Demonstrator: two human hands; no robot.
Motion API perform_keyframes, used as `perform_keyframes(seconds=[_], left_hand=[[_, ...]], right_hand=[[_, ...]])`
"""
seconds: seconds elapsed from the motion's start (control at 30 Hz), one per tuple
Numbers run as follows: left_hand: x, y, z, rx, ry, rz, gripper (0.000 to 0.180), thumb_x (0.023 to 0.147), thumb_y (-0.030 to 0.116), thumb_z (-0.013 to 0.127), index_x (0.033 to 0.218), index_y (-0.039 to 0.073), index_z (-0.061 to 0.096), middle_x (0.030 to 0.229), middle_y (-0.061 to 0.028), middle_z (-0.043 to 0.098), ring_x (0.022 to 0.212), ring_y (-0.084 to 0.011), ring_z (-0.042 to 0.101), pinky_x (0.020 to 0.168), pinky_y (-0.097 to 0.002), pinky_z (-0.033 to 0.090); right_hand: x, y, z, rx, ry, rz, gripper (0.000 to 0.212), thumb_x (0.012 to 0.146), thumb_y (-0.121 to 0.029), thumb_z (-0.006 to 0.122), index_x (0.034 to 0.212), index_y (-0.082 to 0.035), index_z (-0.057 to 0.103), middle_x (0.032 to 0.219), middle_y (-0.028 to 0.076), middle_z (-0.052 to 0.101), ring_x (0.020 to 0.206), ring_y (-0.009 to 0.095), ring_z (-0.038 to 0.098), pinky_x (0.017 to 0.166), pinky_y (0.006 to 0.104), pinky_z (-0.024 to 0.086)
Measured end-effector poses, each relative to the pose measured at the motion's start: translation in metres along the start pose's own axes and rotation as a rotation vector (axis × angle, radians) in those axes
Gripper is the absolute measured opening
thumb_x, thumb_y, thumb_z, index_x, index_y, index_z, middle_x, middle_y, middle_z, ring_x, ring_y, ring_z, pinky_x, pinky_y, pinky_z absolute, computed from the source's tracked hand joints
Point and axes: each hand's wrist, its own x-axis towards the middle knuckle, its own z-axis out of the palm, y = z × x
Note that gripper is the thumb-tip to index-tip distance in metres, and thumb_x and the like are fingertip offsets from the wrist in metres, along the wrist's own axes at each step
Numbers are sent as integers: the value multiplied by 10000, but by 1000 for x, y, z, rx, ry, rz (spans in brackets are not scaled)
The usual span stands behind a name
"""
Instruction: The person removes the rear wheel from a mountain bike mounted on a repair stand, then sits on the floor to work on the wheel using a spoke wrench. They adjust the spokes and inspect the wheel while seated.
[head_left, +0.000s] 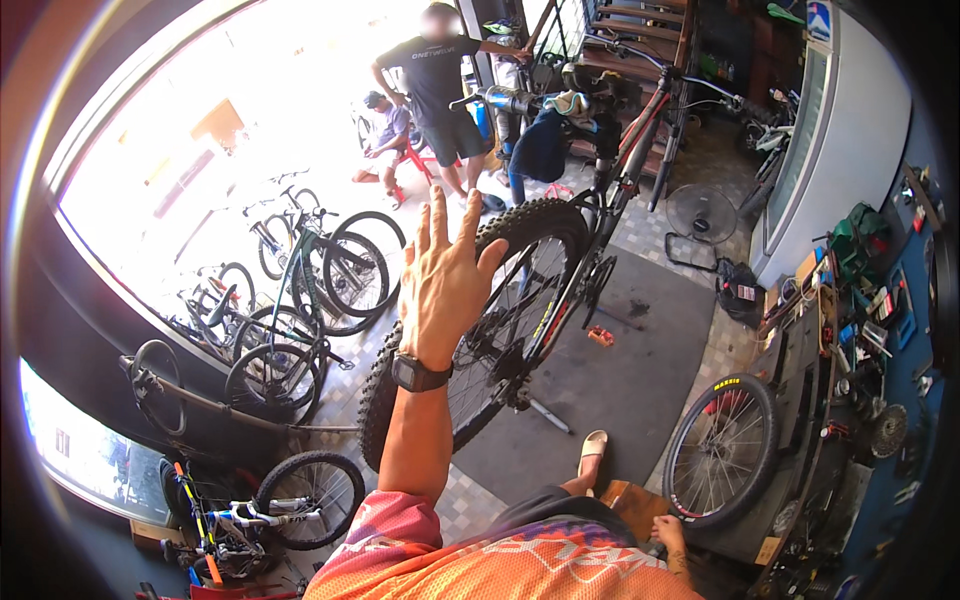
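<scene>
My left hand (440, 285) is stretched out with its fingers extended, its back toward me. It appears over the knobby rear wheel (375, 400) of a black and red mountain bike (625, 165); whether the palm touches the tyre I cannot tell. The bike is raised, with a blue repair stand (516, 180) beside it and a dark cloth (540, 146) hanging near its saddle. Low at my right side, my right hand (667, 532) has curled fingers, and what they may hold is hidden. It is close to a brown wooden piece (635, 508) and a loose wheel (722, 450).
Several parked bikes (300, 270) line the left. A standing person (435, 90) and a seated person (385, 140) are at the bright opening. A fan (702, 214) stands on the tiles beyond a dark mat (640, 370). Tools crowd the workbench (890, 340) at right.
</scene>
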Motion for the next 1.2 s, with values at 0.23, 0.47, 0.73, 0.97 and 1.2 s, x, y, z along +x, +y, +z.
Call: perform_keyframes(seconds=[0.23,0.47,0.73,0.97,1.2], left_hand=[[6,10,0,-8,1,-15,750,1008,507,639,1642,182,402,1659,-270,369,1474,-434,450,1140,-532,430],[3,9,-8,-56,-76,-73,754,1001,521,647,1629,169,420,1634,-275,407,1419,-441,506,1103,-514,478],[-3,13,-10,-53,-29,-100,747,997,520,652,1611,151,442,1618,-267,434,1391,-454,526,1108,-515,472],[-3,16,-13,-22,-45,-165,787,983,580,640,1617,160,438,1598,-274,457,1386,-433,540,1077,-512,496],[-7,12,-15,-9,-36,-184,816,963,580,682,1625,175,429,1603,-255,468,1403,-434,545,1051,-490,533]], right_hand=[[1,-28,44,21,-67,-40,311,1015,-256,708,1172,10,672,857,89,732,646,175,716,533,319,527],[-8,41,25,-111,-159,86,317,1012,-302,708,1113,-2,696,809,100,729,656,213,723,585,344,583],[-11,20,7,-278,-196,100,331,1018,-303,696,1120,11,706,839,121,751,694,221,730,635,367,588],[26,-9,31,5,-110,173,360,1025,-360,683,1143,-20,677,870,107,744,658,203,729,552,353,558],[42,-43,47,-69,-123,53,403,1048,-375,645,1243,-23,670,1023,117,758,789,205,742,674,344,583]])
